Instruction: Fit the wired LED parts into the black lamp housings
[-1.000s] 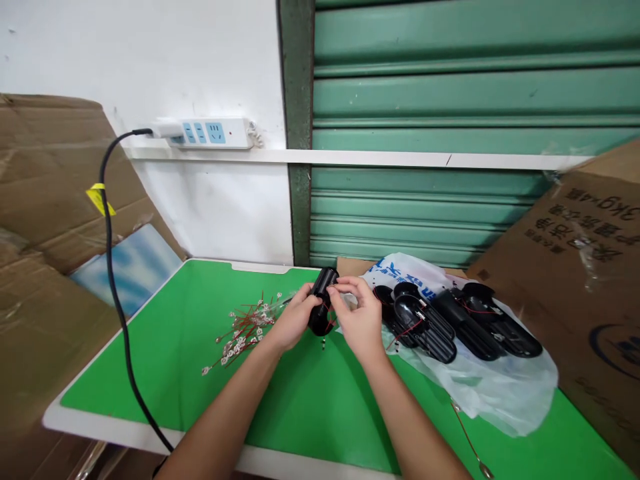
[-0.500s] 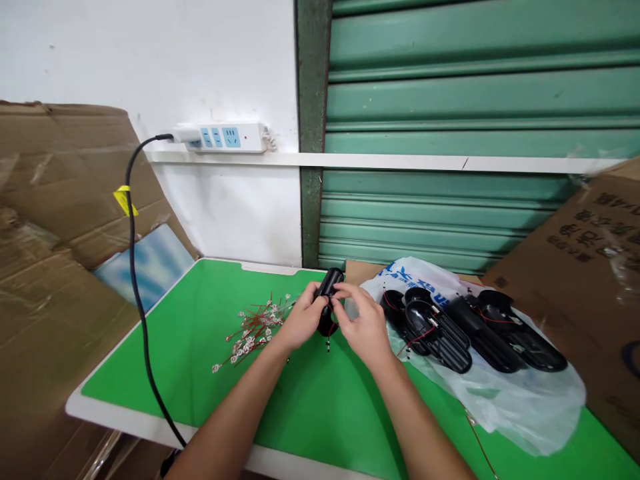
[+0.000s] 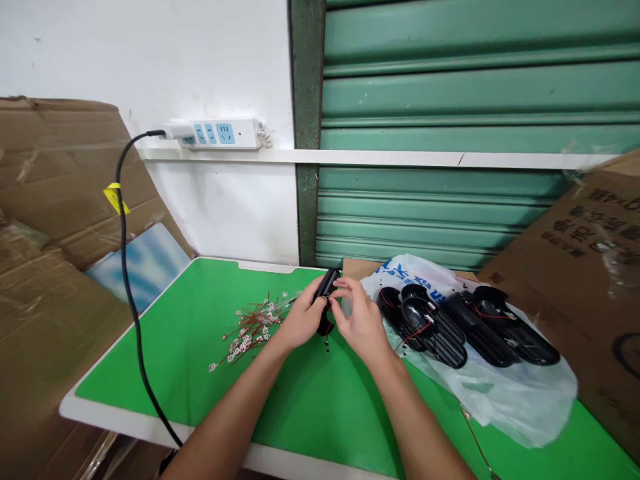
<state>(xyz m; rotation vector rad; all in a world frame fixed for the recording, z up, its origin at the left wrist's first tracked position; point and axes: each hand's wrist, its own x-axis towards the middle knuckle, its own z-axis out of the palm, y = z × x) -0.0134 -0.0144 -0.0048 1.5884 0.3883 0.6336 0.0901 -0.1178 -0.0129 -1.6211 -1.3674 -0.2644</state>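
L hand (image 3: 303, 320) wraps the black oblong plastic housing (image 3: 327, 285), held tilted just above the green table top (image 3: 300, 407), approx centre. R hand (image 3: 364, 325) has fingertips pinched narrow at its upper end. Housing prob. light, stiff and smooth, w/ thin red wires (image 3: 327, 331) hanging below that look fragile, so grip the body, not the leads. Vs 0.5 s ago: grip and tilt much the same, hands barely shifted.

the left hand (image 3: 300, 321) and right hand (image 3: 362, 323) cover most of the black casing (image 3: 327, 285); whatever the right fingertips (image 3: 344, 285) pinch is too small to tell. the table's (image 3: 310, 400) near right corner is cut off.
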